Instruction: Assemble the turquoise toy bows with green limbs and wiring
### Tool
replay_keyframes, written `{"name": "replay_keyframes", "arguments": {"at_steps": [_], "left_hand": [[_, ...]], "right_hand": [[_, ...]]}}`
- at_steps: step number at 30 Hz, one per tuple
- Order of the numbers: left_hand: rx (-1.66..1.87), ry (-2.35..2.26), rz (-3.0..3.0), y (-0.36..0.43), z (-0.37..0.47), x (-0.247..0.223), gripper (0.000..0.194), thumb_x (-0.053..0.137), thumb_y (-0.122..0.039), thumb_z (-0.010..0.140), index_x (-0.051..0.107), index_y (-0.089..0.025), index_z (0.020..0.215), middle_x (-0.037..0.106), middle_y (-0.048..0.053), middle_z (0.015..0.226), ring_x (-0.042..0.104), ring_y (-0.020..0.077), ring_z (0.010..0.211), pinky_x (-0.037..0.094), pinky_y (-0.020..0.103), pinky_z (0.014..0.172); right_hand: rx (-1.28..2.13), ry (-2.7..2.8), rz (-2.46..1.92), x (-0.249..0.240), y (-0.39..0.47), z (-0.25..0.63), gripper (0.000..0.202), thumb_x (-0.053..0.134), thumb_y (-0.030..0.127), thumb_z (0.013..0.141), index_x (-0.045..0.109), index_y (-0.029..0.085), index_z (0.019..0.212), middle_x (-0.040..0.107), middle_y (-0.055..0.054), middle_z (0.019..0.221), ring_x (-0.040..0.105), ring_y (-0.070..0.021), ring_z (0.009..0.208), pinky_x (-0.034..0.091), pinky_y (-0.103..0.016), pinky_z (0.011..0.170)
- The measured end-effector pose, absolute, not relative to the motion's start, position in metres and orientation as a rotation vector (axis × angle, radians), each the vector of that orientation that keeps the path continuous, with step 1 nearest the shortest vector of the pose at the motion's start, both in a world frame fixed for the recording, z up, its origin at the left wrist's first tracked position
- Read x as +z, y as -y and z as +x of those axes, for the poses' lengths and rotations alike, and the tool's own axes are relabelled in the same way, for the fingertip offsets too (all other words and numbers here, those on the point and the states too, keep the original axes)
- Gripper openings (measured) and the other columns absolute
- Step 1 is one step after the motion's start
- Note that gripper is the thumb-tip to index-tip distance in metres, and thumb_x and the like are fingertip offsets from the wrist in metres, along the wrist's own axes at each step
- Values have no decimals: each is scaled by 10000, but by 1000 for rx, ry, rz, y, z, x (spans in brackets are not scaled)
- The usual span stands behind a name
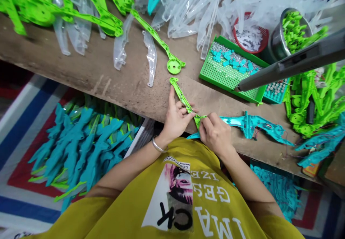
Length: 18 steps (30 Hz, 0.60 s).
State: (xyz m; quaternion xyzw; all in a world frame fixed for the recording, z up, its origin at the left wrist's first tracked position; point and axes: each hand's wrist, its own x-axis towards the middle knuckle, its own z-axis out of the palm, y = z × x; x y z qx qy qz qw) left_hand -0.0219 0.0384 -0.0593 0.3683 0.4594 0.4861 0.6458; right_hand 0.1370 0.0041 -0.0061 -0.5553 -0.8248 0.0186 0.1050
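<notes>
Between my hands, at the table's front edge, lies a slim green plastic limb [182, 97] with a hooked tip. My left hand [176, 117] grips it along its middle, index finger stretched toward the tip. Closed around its lower end is my right hand [215, 133]; the fingertips are partly hidden. There the green limb meets a blue plastic bow-shaped body [246, 122], which extends to the right on the table, with thin wires on it. Just beyond the tip lies another green limb [174, 65] with a round disc end.
A green basket [218, 75] holds screws and small blue pieces. A grey electric screwdriver [291, 65] hangs over it. Green parts [304, 106] pile up at right, clear plastic parts [188, 13] at the back. Blue assemblies [81, 142] lie below the table's left side.
</notes>
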Motion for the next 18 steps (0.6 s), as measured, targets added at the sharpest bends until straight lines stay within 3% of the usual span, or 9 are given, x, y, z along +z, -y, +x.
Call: {"name": "replay_keyframes", "arguments": {"at_steps": [7,11,13,15,18], "left_hand": [[1083,-1104,948,-38,-21,-62,1194,780,-212,822,-77,-377,1637,655,33,1134,741,146,887,631,314,855],[1001,-1293,1173,-40,-30,-57,1142,783,-226,823,1,-331,1649,653,-2,1024,715,120,792,605,244,724],[918,-1435,1426,-40,-36,-48,1057,809,-255,820,149,-255,1645,657,-11,921,694,137,753,600,270,718],[860,-1564,1754,-38,-41,-36,836,799,-313,853,384,-184,1566,680,36,915,703,203,843,607,366,811],[891,-1454,2229,-32,-41,-24,500,707,-353,936,603,-171,1391,715,135,1120,680,302,1104,558,497,990]], "right_hand": [[317,2372,-1443,-5,12,160,209,489,147,1003,688,158,1068,654,-88,860,612,-194,801,509,-298,699],[465,2145,-1526,-7,10,168,173,532,157,982,705,169,985,655,-72,832,648,-185,793,545,-298,733],[485,2082,-1629,-8,6,169,157,560,170,959,714,178,924,666,-66,818,650,-188,765,539,-309,726],[517,2059,-1718,-9,1,168,146,585,184,933,720,181,878,675,-68,806,648,-196,742,531,-321,718],[578,2081,-1776,-9,-6,167,127,599,176,892,713,174,837,682,-80,801,646,-209,735,518,-331,713]]}}
